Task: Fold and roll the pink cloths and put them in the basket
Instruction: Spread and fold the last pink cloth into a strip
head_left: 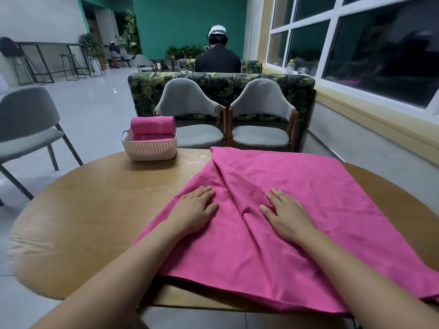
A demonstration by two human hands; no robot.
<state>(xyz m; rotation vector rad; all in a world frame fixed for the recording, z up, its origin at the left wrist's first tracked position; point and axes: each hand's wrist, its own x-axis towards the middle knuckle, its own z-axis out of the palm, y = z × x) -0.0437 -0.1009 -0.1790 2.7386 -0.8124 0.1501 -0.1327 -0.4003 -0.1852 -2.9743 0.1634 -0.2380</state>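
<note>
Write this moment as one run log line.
left hand: flat on cloth | right hand: flat on cloth | basket: holds rolled cloth

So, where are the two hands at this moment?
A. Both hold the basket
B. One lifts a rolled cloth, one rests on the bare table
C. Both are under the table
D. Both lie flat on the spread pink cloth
D: the left hand and the right hand lie with straight fingers on the wrinkled pink cloth.

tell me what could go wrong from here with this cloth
The cloth lies creased between the left hand and right hand; folding now would likely lock in wrinkles. Its near edge overhangs the table, so it may slide off. The roll in the basket sits above the rim, so another might tumble out.
</note>
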